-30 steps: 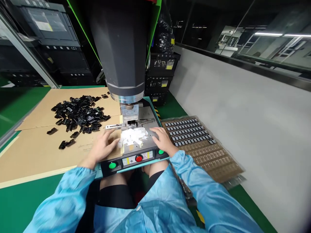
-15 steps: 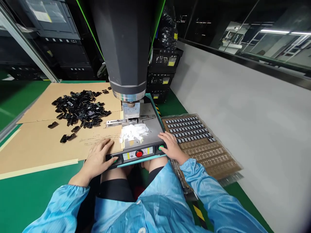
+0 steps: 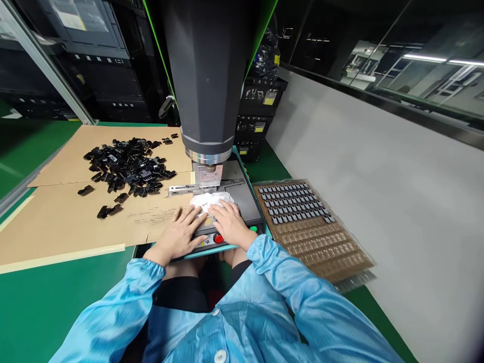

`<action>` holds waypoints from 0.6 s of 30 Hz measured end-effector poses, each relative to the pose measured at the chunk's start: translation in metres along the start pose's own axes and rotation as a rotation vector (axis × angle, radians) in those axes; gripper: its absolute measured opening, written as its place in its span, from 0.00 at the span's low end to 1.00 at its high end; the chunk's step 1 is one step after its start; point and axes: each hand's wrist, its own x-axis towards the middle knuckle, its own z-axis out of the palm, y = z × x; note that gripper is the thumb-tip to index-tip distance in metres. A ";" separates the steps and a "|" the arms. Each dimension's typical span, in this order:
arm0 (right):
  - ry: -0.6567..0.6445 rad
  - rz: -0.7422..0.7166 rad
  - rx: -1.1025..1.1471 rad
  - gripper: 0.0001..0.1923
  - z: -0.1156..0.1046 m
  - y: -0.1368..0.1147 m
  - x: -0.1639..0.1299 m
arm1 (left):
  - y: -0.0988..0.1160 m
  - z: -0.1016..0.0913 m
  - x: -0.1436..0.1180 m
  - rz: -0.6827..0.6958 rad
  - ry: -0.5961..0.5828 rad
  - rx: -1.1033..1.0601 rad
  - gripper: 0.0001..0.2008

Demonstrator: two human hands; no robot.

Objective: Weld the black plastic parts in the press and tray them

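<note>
My left hand (image 3: 179, 235) lies palm down on the front of the machine base (image 3: 247, 204), its fingers stretched out and its tips at the left edge of a crumpled heap of white strips (image 3: 206, 198). My right hand (image 3: 230, 224) is open too, fingers forward over the right part of the heap. Neither hand visibly grips anything. Just behind the white strips, the metal block (image 3: 210, 175) of the press head (image 3: 208, 101) is low over a small metal fixture (image 3: 183, 189). A red button (image 3: 218, 238) shows between my hands, and a green button (image 3: 253, 229) beside my right wrist.
On the cardboard (image 3: 75, 217) to the left lies a pile of black plastic parts (image 3: 130, 166). A clear tray (image 3: 325, 252) at the right holds rows of grey parts (image 3: 295, 201). Black crates (image 3: 255, 106) are stacked behind, and a grey wall (image 3: 359, 166) runs along the right.
Both hands have left the green buttons at the two ends of the machine's front and moved inward to the white strips. The camera view has shifted slightly.
</note>
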 end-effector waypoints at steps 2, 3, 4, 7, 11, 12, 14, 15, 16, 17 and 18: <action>0.001 0.011 -0.011 0.27 0.001 0.002 0.000 | -0.005 -0.002 -0.007 0.000 0.005 -0.006 0.38; 0.005 0.019 -0.015 0.27 0.002 0.003 0.001 | -0.007 -0.003 -0.010 0.004 0.006 -0.011 0.38; 0.009 0.024 -0.019 0.27 0.002 0.004 0.001 | -0.009 -0.004 -0.012 0.009 0.007 -0.015 0.38; 0.018 0.018 -0.035 0.29 0.005 0.002 0.008 | -0.013 -0.005 -0.017 0.005 0.011 -0.013 0.38; 0.006 0.012 -0.060 0.29 0.008 -0.002 0.019 | -0.016 -0.004 -0.018 -0.012 0.024 -0.014 0.37; 0.003 0.010 -0.065 0.29 0.008 -0.002 0.020 | -0.016 -0.004 -0.019 -0.014 0.025 -0.014 0.37; 0.002 0.008 -0.075 0.27 0.008 -0.001 0.020 | -0.016 -0.004 -0.018 -0.023 0.024 -0.013 0.37; 0.003 0.010 -0.078 0.27 0.008 0.000 0.019 | -0.016 -0.004 -0.018 -0.029 0.022 -0.012 0.37; 0.006 0.018 -0.081 0.26 0.007 0.001 0.017 | -0.016 -0.003 -0.018 -0.034 0.020 -0.010 0.38; 0.011 0.029 -0.085 0.26 0.006 0.003 0.016 | -0.016 -0.003 -0.017 -0.039 0.018 -0.007 0.37; 0.016 0.040 -0.089 0.26 0.006 0.004 0.015 | -0.016 -0.003 -0.016 -0.043 0.017 -0.005 0.37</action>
